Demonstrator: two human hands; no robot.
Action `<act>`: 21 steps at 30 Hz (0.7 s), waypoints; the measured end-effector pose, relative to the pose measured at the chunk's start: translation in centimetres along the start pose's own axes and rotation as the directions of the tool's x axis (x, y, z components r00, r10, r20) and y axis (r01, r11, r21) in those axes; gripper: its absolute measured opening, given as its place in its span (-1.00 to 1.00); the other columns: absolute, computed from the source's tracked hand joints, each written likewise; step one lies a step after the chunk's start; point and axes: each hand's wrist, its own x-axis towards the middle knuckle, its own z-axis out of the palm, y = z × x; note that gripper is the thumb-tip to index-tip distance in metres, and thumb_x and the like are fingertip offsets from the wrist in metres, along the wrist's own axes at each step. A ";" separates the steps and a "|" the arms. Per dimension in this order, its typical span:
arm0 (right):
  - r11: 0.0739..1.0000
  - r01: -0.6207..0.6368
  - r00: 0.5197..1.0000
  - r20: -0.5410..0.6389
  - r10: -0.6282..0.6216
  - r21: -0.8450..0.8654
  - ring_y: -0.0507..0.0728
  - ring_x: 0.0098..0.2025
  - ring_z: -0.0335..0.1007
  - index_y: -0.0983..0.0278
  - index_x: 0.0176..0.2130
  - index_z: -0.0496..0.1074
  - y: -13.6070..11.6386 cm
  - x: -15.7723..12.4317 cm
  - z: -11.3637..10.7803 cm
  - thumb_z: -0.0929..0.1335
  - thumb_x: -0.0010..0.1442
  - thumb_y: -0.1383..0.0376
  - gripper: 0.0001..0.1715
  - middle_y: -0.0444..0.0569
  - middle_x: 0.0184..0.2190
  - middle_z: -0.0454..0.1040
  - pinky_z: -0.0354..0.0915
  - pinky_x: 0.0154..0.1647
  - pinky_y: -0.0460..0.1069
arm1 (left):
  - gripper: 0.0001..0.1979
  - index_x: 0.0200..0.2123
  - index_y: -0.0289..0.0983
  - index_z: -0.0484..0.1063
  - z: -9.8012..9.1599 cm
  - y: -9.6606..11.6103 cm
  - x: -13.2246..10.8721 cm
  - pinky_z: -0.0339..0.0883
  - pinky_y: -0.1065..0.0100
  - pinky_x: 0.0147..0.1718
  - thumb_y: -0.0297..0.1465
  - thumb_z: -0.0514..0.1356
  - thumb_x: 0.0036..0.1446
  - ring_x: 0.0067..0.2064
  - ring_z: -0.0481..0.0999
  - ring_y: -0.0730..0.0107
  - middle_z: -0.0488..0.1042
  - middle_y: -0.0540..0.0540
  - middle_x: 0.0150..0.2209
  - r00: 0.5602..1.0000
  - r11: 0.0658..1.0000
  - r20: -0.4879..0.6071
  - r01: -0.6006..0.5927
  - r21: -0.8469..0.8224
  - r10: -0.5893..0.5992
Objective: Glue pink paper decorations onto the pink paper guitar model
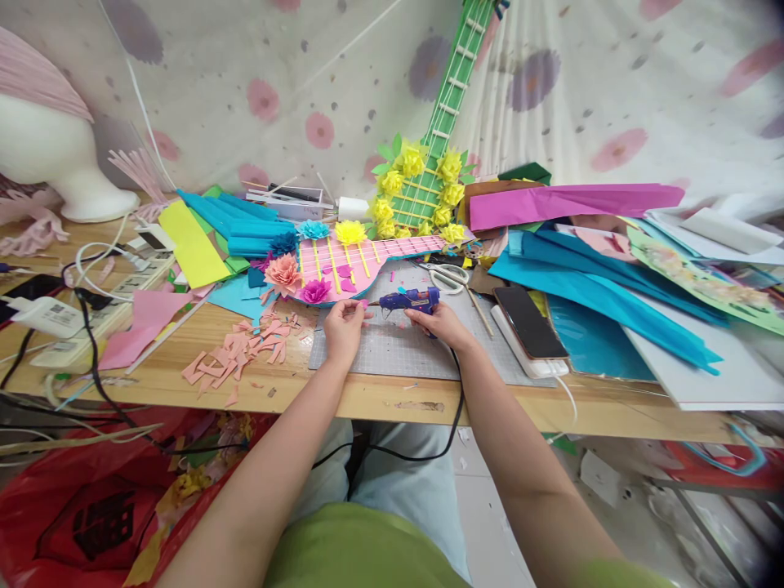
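Observation:
My right hand (438, 320) is wrapped round the handle of a blue glue gun (398, 300), its nozzle pointing left. In a pinch, my left hand (344, 328) holds a small magenta paper piece (363, 303) close to that nozzle. Just behind the hands lies a pink paper guitar (367, 255) with yellow strips, partly hidden by my left fingers. Paper flowers sit along its left end: a coral one (283, 275), a magenta one (316, 291), a yellow one (351, 233) and blue ones. Under the hands is a grey cutting mat (392, 353).
A green paper guitar (422, 192) with yellow flowers leans at the back. Coral paper scraps (242, 351) lie left of the mat. White scissors (449, 278), a phone (530, 321) and blue paper (606, 273) are to the right. A black cord (456, 408) hangs over the table edge.

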 end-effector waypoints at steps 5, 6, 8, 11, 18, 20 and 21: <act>1.000 -0.012 1.000 -0.005 0.012 -0.003 -0.04 -0.69 0.04 0.20 -0.50 0.31 0.2 0.1 0.0 0.43 -0.30 -0.24 -0.37 -0.25 -0.76 0.19 0.02 -0.65 -0.06 | -0.84 -0.43 -0.27 0.38 -0.1 -0.3 0.0 0.37 0.45 -0.56 -0.31 0.25 -0.04 -0.45 0.56 0.40 0.54 -0.05 -0.42 1.000 1.000 0.014 -0.013 0.010 0.013; 1.000 -0.013 1.000 -0.005 0.013 -0.006 -0.04 -0.68 0.04 0.20 -0.51 0.31 0.2 0.1 0.0 0.42 -0.31 -0.25 -0.37 -0.25 -0.76 0.18 0.01 -0.65 -0.06 | -0.83 -0.43 -0.27 0.38 -0.1 -0.3 0.0 0.37 0.46 -0.56 -0.30 0.26 -0.05 -0.45 0.56 0.40 0.54 -0.05 -0.41 1.000 1.000 0.015 -0.015 0.011 0.015; 1.000 -0.012 1.000 -0.005 0.012 -0.013 -0.03 -0.67 0.04 0.20 -0.52 0.30 0.2 0.2 0.0 0.42 -0.30 -0.26 -0.36 -0.24 -0.75 0.18 0.01 -0.63 -0.06 | -0.82 -0.43 -0.27 0.38 -0.1 -0.3 0.0 0.37 0.46 -0.56 -0.29 0.26 -0.05 -0.45 0.56 0.41 0.54 -0.06 -0.39 1.000 1.000 0.020 -0.017 0.015 0.017; 1.000 -0.011 1.000 -0.006 0.011 -0.026 -0.03 -0.66 0.04 0.20 -0.53 0.30 0.3 0.3 0.0 0.41 -0.29 -0.27 -0.36 -0.22 -0.75 0.19 0.02 -0.63 -0.05 | -0.81 -0.43 -0.28 0.39 -0.1 -0.2 0.0 0.37 0.46 -0.56 -0.29 0.26 -0.06 -0.46 0.55 0.41 0.54 -0.06 -0.40 1.000 1.000 0.021 -0.015 0.018 0.014; 1.000 0.006 0.999 -0.035 -0.007 -0.024 -0.03 -0.67 0.05 0.21 -0.56 0.30 0.7 0.4 -0.1 0.40 -0.29 -0.28 -0.35 -0.20 -0.74 0.23 0.05 -0.64 -0.06 | -0.80 -0.44 -0.27 0.39 -0.1 -0.1 -0.2 0.37 0.47 -0.58 -0.27 0.29 -0.08 -0.47 0.55 0.42 0.52 -0.04 -0.44 0.999 1.000 0.034 -0.015 0.014 0.015; 0.999 0.015 0.997 -0.074 -0.018 -0.038 -0.03 -0.65 0.09 0.23 -0.54 0.33 1.1 0.6 -0.2 0.41 -0.26 -0.26 -0.37 -0.17 -0.69 0.29 0.09 -0.62 -0.05 | -0.76 -0.43 -0.28 0.39 -0.1 0.1 -0.3 0.36 0.48 -0.59 -0.24 0.29 -0.09 -0.48 0.55 0.42 0.52 -0.04 -0.45 0.998 1.000 0.054 -0.018 0.017 0.017; 0.998 0.019 0.994 -0.106 -0.025 -0.054 -0.01 -0.63 0.13 0.24 -0.52 0.35 1.4 0.8 -0.2 0.40 -0.23 -0.24 -0.38 -0.14 -0.65 0.33 0.13 -0.59 -0.05 | -0.74 -0.42 -0.28 0.39 -0.1 0.2 -0.3 0.36 0.48 -0.59 -0.22 0.30 -0.10 -0.48 0.55 0.42 0.52 -0.04 -0.44 0.998 1.000 0.067 -0.017 0.016 0.016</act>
